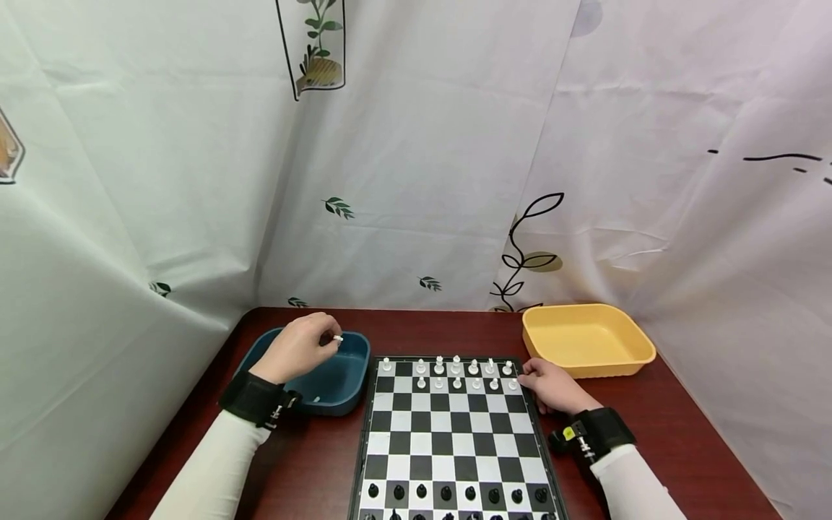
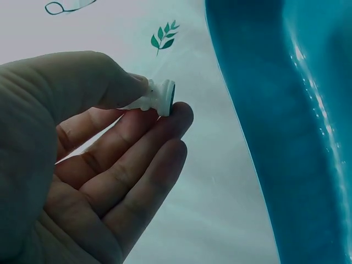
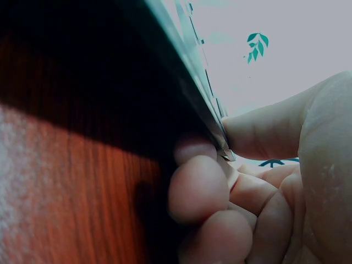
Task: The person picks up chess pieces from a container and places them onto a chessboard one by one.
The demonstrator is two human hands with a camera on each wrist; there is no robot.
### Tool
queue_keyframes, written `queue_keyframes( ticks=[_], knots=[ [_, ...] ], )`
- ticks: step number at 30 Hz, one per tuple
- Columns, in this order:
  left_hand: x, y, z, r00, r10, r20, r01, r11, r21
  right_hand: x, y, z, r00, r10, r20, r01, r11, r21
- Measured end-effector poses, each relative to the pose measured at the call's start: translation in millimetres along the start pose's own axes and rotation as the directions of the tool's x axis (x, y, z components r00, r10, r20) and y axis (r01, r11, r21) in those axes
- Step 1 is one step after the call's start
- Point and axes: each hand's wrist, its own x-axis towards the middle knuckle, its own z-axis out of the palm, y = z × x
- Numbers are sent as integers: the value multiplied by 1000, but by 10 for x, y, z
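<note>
My left hand (image 1: 305, 347) hovers over the blue tray (image 1: 334, 383) and pinches a small white chess piece (image 1: 338, 338) between thumb and fingertips. In the left wrist view the white chess piece (image 2: 157, 99) lies sideways between my thumb and index finger, with the blue tray wall (image 2: 286, 126) at right. My right hand (image 1: 549, 386) rests at the far right corner of the chessboard (image 1: 448, 440); in the right wrist view its thumb and curled fingers (image 3: 201, 187) grip the chessboard edge (image 3: 192, 82). White pieces (image 1: 455, 372) stand in the far rows, black pieces (image 1: 455, 495) in the near rows.
A yellow tray (image 1: 585, 339) sits at the back right of the dark red table (image 1: 312, 462). A white printed curtain (image 1: 416, 159) closes in the table on the left, back and right. The blue tray holds at least one small white piece (image 1: 316, 399).
</note>
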Motion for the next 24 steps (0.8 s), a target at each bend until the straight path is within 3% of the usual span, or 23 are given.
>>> queue_keyframes(
  ticks=[14, 24],
  knots=[
    [176, 179, 43, 991, 116, 69, -120, 991, 57, 8, 41, 4, 1000, -9, -1, 9, 1000, 0],
    [381, 365, 182, 981, 122, 149, -140, 983, 118, -12, 13, -1, 1000, -29, -5, 29, 999, 15]
  ],
)
